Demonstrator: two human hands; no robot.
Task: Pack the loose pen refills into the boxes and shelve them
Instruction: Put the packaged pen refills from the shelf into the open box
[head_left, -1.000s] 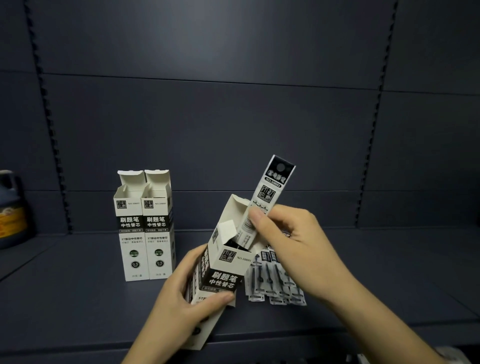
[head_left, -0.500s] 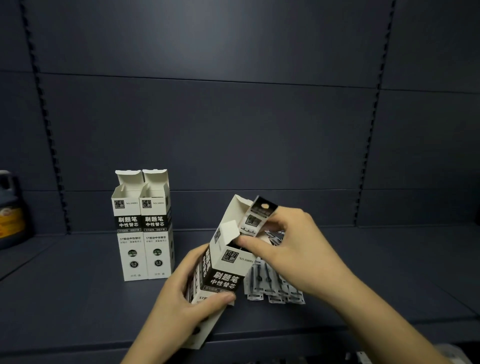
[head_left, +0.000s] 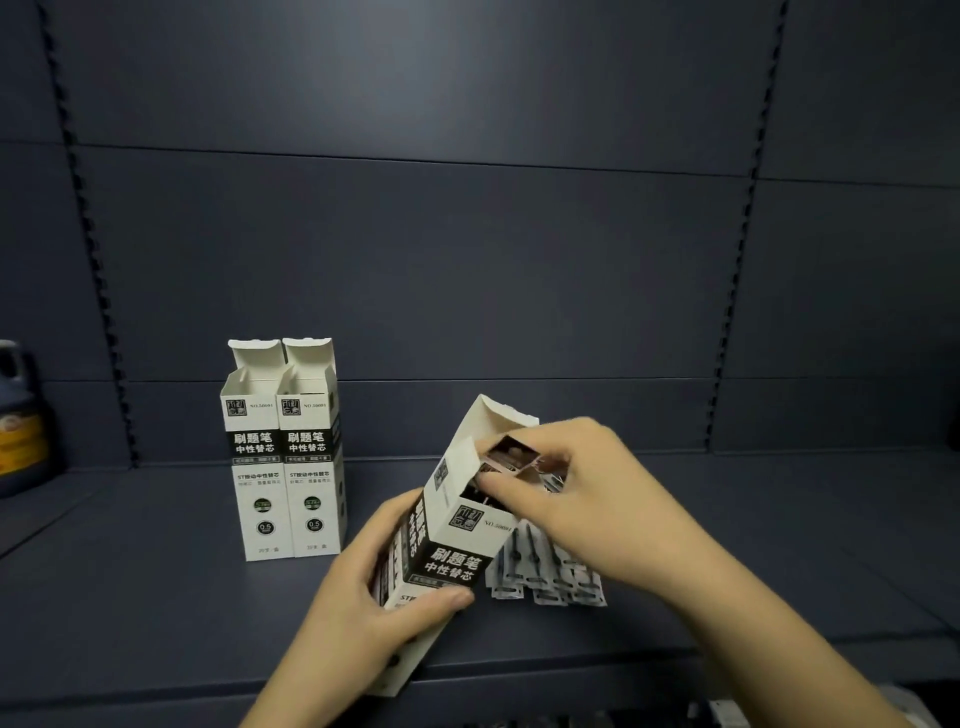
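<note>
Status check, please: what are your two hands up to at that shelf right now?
Left hand grips tilted open box. Right hand pinches refill pack at box mouth, nearly in. Loose refills wait behind. Nothing blocking.

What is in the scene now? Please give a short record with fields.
left hand: left hand grips the tilted box low down
right hand: right hand pinches a refill pack at the box mouth
held box: flap open, pack almost fully in
loose refills: refills lie on the shelf, behind the box
other boxes: two boxes stand upright side by side, flaps open
far left: dark jug
</note>
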